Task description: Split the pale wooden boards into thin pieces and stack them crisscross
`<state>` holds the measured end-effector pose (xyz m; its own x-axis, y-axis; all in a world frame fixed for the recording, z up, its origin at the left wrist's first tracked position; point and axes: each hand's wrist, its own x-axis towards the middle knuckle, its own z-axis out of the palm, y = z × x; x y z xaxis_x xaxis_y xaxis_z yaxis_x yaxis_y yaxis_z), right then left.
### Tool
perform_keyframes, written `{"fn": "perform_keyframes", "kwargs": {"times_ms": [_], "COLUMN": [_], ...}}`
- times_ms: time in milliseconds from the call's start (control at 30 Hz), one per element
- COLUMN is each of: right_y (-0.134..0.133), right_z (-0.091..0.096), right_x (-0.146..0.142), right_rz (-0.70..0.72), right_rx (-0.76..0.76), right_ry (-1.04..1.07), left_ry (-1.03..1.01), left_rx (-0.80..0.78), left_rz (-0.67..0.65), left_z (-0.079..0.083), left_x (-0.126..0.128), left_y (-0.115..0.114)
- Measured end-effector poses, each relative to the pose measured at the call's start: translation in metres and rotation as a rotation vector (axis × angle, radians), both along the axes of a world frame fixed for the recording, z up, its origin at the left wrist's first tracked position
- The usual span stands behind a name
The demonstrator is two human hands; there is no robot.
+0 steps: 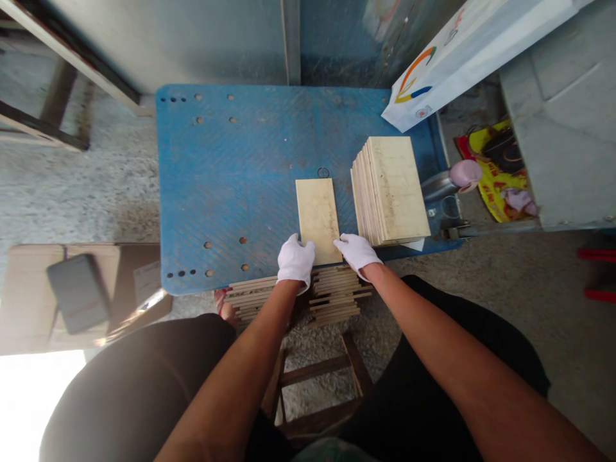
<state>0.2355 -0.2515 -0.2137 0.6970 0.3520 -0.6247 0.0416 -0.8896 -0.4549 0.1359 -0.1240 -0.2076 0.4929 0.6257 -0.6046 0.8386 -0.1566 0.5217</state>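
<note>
While left hand [295, 260] and right hand [357, 251] on board [317, 218] edge, stack [392, 189] just beside

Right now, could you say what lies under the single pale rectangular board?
The board lies on the scuffed blue table; the white-gloved left hand and right hand cover its near corners, hiding anything beneath.

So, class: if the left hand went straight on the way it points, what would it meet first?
The single pale board on the blue table; the left hand seems to touch its near edge.
</note>
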Motion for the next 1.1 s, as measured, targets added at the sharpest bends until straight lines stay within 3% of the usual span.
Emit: {"fn": "perform_keyframes", "kwargs": {"times_ms": [167,400,600,800,1000,1100], "right_y": [-0.001,-0.007,-0.009,-0.001,0.013,0.017], "right_z": [-0.004,-0.022,-0.031,-0.016,0.008,0.011], "right_x": [-0.001,-0.001,0.002,-0.005,-0.008,-0.003], "right_rz": [-0.055,-0.148,-0.237,-0.44,-0.472,-0.369], "right_rx": [0.014,0.104,0.143,0.217,0.325,0.255], "right_ry": [0.002,0.013,0.036,0.21,0.484,0.377], "left_ry": [0.002,-0.159,-0.264,-0.352,-0.424,-0.463], "left_rx": [-0.007,-0.237,-0.42,-0.558,-0.567,-0.602], "left_rz": [0.008,0.321,0.47,0.504,0.397,0.437], "left_z": [-0.006,-0.018,-0.017,-0.004,0.011,0.024], "left_x": [-0.003,-0.009,-0.011,-0.006,0.013,0.012], "left_y": [0.002,0.003,0.003,-0.002,-0.001,0.007]}}
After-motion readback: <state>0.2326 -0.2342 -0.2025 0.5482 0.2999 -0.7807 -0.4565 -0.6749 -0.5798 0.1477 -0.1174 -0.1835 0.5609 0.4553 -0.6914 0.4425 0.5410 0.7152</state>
